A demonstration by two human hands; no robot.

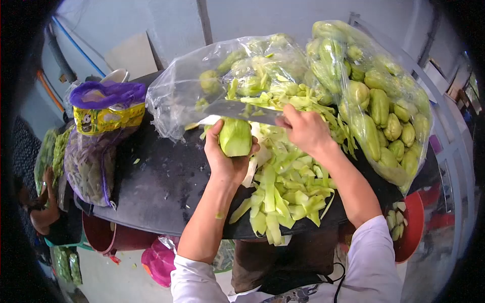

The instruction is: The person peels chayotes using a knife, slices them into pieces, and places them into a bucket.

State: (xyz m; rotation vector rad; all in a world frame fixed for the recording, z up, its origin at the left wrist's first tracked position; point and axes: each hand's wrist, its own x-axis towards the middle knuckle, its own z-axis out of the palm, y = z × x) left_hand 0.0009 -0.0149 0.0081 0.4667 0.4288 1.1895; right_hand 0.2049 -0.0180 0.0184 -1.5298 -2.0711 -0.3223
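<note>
My left hand (222,160) is wrapped round a pale green chayote (236,137) with flat cut faces, held above the dark table. In my right hand (306,129) is a wide-bladed knife (241,110), its blade pointing left across the top of the chayote; whether the edge touches it I cannot tell. Below and beside both hands lies a heap of green peelings (290,199), reaching the table's front edge. Behind the knife, a clear plastic bag (177,83) has green pieces in and around it. A second clear bag (386,116), full of whole chayotes, stands to the right.
A purple mesh bag (91,161) with a yellow label sits on the left of the black table (156,187). Red tubs (411,227) and a pink plastic item (160,262) are below the table. At far left is another person's arm (48,214) near bagged greens.
</note>
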